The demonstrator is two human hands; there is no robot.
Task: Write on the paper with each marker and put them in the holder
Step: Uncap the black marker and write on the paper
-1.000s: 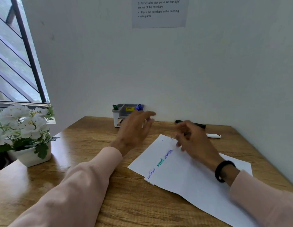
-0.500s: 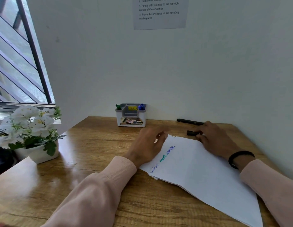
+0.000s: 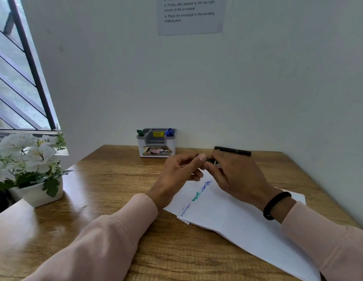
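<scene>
The surface point(image 3: 107, 179) was brown with darker wood grain. The paper point(image 3: 237, 216) was white, marked with blue and green writing. The holder point(image 3: 156, 148) was white with a grey top and a yellow sticker, and held a green marker point(image 3: 139, 132) and a blue marker point(image 3: 168, 131). A black marker point(image 3: 233, 150) lay by the pale wall. Both sleeves point(image 3: 119, 230) were pink, the wristband point(image 3: 276, 204) black, and the flowers point(image 3: 28, 151) white in a white pot.

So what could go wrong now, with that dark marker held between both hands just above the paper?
Three things, likely:
1. Both hands, left hand and right hand, pinch the black marker over the paper; if the cap pops off suddenly, the tip may streak the sheet.
2. A freed cap could roll across the table.
3. The other black marker lies by the wall; a sleeve might knock it.
</scene>
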